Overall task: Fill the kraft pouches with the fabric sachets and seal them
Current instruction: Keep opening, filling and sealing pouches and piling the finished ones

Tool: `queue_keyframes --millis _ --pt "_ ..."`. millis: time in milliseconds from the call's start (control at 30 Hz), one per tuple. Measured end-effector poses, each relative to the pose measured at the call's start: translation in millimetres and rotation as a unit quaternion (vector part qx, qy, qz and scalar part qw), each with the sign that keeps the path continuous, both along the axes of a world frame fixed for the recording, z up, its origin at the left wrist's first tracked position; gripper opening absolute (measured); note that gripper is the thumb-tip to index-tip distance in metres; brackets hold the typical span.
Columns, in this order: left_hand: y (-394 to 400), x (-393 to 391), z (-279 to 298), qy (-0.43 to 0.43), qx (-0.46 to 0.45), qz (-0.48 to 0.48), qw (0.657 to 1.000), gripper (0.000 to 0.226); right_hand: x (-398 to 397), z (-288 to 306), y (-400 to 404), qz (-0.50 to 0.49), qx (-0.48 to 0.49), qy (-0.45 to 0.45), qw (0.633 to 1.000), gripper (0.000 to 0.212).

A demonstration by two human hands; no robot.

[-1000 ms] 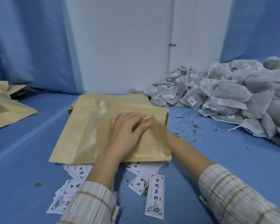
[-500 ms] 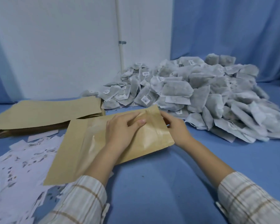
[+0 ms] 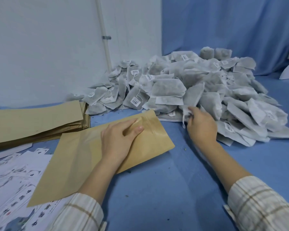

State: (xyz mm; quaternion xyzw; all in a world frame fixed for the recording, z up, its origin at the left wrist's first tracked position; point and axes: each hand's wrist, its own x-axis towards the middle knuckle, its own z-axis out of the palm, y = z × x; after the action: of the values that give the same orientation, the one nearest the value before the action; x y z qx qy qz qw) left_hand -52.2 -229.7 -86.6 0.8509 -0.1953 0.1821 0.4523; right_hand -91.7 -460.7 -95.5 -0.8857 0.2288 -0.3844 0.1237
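Note:
A kraft pouch (image 3: 150, 144) lies flat on the blue surface, its zip-top end pointing toward the far right. My left hand (image 3: 118, 140) rests on it near that end, fingers and thumb pinching the pouch's upper layer. A large heap of grey-white fabric sachets (image 3: 207, 90) fills the right side. My right hand (image 3: 200, 125) is at the heap's near-left edge, fingers closed on one sachet (image 3: 187, 114) at the pile's foot.
A stack of empty kraft pouches (image 3: 35, 120) lies at the left. Printed white paper labels (image 3: 15, 184) are scattered at the lower left, partly under the pouch. A white wall with a pipe (image 3: 105, 39) and blue curtains stand behind.
My right hand left the pouch's open end and went right to the sachet heap, closing on a sachet. The view swung right. My left hand stayed on the pouch.

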Motion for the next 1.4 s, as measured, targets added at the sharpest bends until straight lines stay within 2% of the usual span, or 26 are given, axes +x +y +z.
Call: queue_keyframes --millis 67,133,200,267,333,500,600,667,733,833,867,933,967,1000,1067,1100,1167,1200,1267,1300,1333,1400 --pt "1.5 1.9 -0.1 0.0 -0.001 0.004 1.0 0.032 -2.9 8.1 8.0 0.022 0.156 -0.164 0.974 0.031" --pt "2.7 2.5 0.2 0.002 -0.008 0.009 1.0 0.033 -1.8 16.2 14.0 0.072 0.311 -0.244 0.916 0.021" --pt "3.9 3.2 0.8 -0.001 -0.012 0.017 1.0 0.034 0.1 21.6 19.0 0.123 0.484 -0.274 0.822 0.021" --pt "6.3 4.7 2.0 -0.005 -0.016 0.032 0.999 0.034 2.2 20.6 22.2 0.157 0.58 -0.263 0.755 0.028" --pt "8.9 6.6 2.8 -0.004 -0.021 0.043 0.999 0.035 2.7 16.6 26.0 0.193 0.625 -0.25 0.713 0.033" --pt "8.0 6.2 -1.4 -0.019 -0.002 0.021 1.0 0.032 -0.3 13.9 40.4 0.346 0.685 -0.196 0.61 0.015" --pt "7.7 5.9 -3.2 -0.03 0.0 0.026 0.999 0.03 1.0 16.7 41.9 0.376 0.718 -0.23 0.539 0.02" --pt "8.7 6.5 -2.8 -0.027 -0.012 0.031 0.999 0.03 1.1 17.0 38.0 0.37 0.729 -0.253 0.517 0.02" --pt "9.3 5.6 -1.6 -0.03 -0.029 0.033 0.999 0.03 0.3 15.2 36.1 0.361 0.716 -0.226 0.553 0.018" --pt "6.5 1.8 0.6 -0.038 -0.045 0.009 0.998 0.03 -0.5 13.7 43.3 0.356 0.671 -0.128 0.638 0.023" --pt "4.3 -0.2 0.9 -0.039 -0.042 -0.007 0.998 0.03 -0.4 14.3 48.1 0.349 0.635 -0.083 0.684 0.022" --pt "-1.1 -4.3 -0.3 -0.044 -0.02 -0.041 0.998 0.03 2.1 15.0 58.7 0.318 0.495 0.038 0.808 0.02" --pt "-3.8 -6.3 -1.8 -0.05 -0.005 -0.052 0.997 0.029 3.3 15.0 63.5 0.304 0.442 0.095 0.839 0.019" --pt "-6.3 -7.9 -3.6 -0.057 0.009 -0.058 0.997 0.028 3.4 14.8 66.0 0.285 0.43 0.144 0.845 0.023" --pt "-9.6 -9.2 -6.1 -0.059 0.024 -0.065 0.996 0.027 -0.5 13.5 66.3 0.293 0.448 0.231 0.812 0.032" --pt "-10.5 -9.3 -6.9 -0.056 0.026 -0.066 0.996 0.027 -2.5 13.1 64.3 0.32 0.42 0.262 0.807 0.032" --pt "-11.1 -7.8 -7.9 -0.06 0.031 -0.056 0.996 0.027 -6.1 14.1 60.2 0.354 0.352 0.248 0.83 0.02" --pt "-10.7 -7.1 -8.1 -0.064 0.037 -0.042 0.996 0.028 -6.5 15.0 58.0 0.34 0.318 0.192 0.864 0.017" --pt "-9.0 -5.1 -8.3 -0.062 0.042 -0.008 0.997 0.03 -2.8 13.1 49.3 0.215 0.232 0.036 0.948 0.02" --pt "-8.1 -4.1 -8.7 -0.056 0.041 0.006 0.998 0.03 -1.4 11.7 43.4 0.13 0.195 -0.02 0.972 0.023" --pt "-7.4 -3.1 -9.2 -0.05 0.042 0.016 0.998 0.031 -0.7 9.3 35.9 0.06 0.162 -0.039 0.984 0.028" --pt "-6.8 -1.4 -10.0 -0.044 0.05 0.027 0.997 0.032 0.5 0.7 22.2 -0.009 0.145 0.013 0.989 0.036"
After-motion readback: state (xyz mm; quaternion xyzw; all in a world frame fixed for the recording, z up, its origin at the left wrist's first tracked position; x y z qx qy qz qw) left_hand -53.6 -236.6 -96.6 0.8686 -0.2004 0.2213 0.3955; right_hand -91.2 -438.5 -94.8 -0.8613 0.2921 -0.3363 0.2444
